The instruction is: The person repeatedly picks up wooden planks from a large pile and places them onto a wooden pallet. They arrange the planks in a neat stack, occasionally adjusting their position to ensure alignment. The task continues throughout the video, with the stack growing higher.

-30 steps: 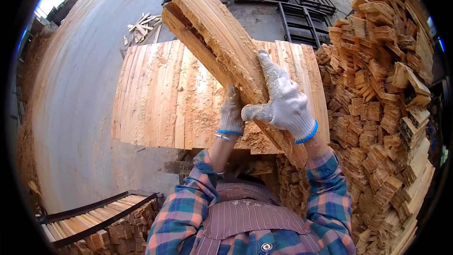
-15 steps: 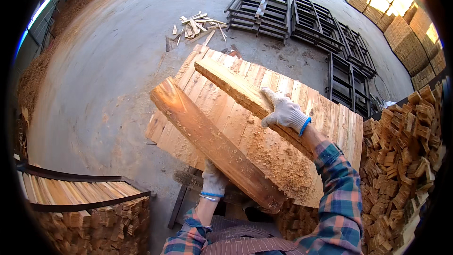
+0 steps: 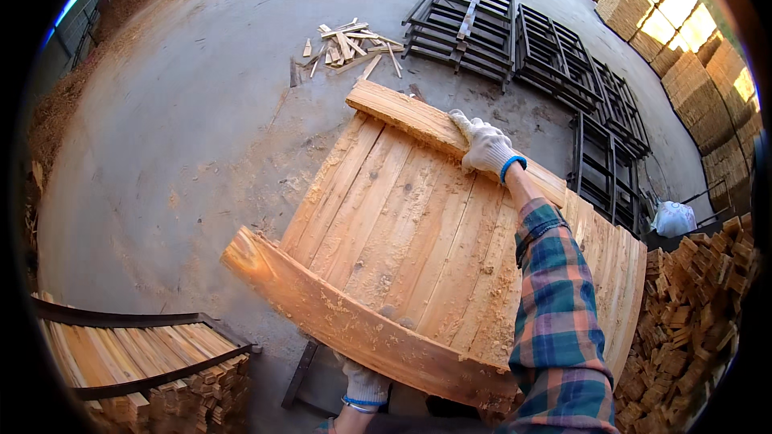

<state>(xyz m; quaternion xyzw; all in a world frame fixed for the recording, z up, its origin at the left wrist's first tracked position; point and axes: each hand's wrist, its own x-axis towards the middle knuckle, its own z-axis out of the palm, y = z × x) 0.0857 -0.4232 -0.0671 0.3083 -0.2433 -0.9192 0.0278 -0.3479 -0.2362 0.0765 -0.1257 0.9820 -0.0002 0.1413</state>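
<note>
Holding plank — reddish-brn, sawdusty — w/ L hand

The right hand now has its pale board out along the far edge of the plank surface, and the left hand has the reddish board at the near edge. Held together a second ago, the two are now well apart.

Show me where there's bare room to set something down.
Widest: the grey floor at left, between the plank surface, scrap pile and framed wood stack. Between the far board and near board, the surface is open but shaving-littered. Crowded: the right, with black metal frames and heaped wood pieces.
</note>
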